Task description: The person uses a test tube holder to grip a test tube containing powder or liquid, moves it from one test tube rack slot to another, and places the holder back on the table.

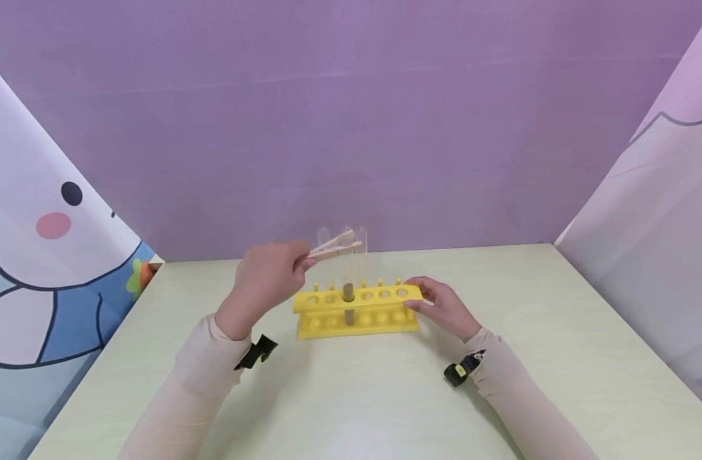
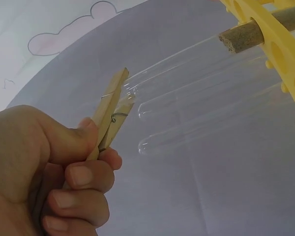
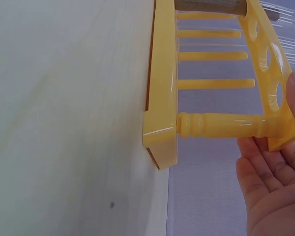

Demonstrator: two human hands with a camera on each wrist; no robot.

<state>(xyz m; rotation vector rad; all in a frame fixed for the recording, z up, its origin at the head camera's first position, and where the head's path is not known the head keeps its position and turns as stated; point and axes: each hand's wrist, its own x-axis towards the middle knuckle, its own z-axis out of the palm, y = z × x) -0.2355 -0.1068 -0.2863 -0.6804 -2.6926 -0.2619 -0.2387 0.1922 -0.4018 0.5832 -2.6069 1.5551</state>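
My left hand (image 1: 270,271) pinches a wooden test tube clamp (image 2: 107,114) with a metal spring between thumb and fingers. The clamp's jaws are spread around the rounded end of one clear test tube (image 2: 174,58); whether they touch it I cannot tell. Three clear test tubes stand rounded end up at the back of a yellow test tube rack (image 1: 357,332). A brown rod (image 1: 348,292) stands in one hole of the rack. My right hand (image 1: 440,305) holds the rack's right end, thumb on the top plate and fingers beneath or behind it.
The rack stands on a pale table (image 1: 351,396). Behind it rises a purple cloth backdrop (image 1: 351,128). Cartoon-printed cloths flank the left and right sides. Several yellow pegs (image 3: 216,83) line the back of the rack.
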